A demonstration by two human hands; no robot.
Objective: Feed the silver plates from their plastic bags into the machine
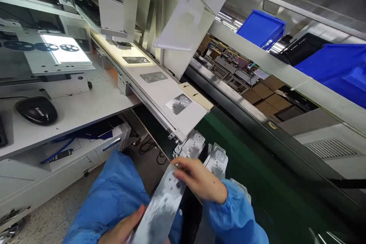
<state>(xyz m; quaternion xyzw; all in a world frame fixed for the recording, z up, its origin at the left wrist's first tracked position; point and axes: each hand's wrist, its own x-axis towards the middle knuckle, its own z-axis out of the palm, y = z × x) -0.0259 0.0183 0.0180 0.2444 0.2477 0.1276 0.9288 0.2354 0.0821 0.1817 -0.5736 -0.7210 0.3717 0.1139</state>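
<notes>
Head view: the left hand [121,229] and right hand [197,179] hold a mottled grey sheet [161,206] up near the end of the white conveyor [188,101], three more sheets [153,77] lying along it, stacked sheets [193,145] just beyond.

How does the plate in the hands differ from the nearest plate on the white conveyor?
The plate in the hands is tilted up, held between the left hand and right hand, while the plate on the white conveyor lies flat, with no hand on it. The plate in the hands looks long and narrow; the plate on the white conveyor looks a short rectangle. Both show mottled grey and silver patches and round holes.
</notes>
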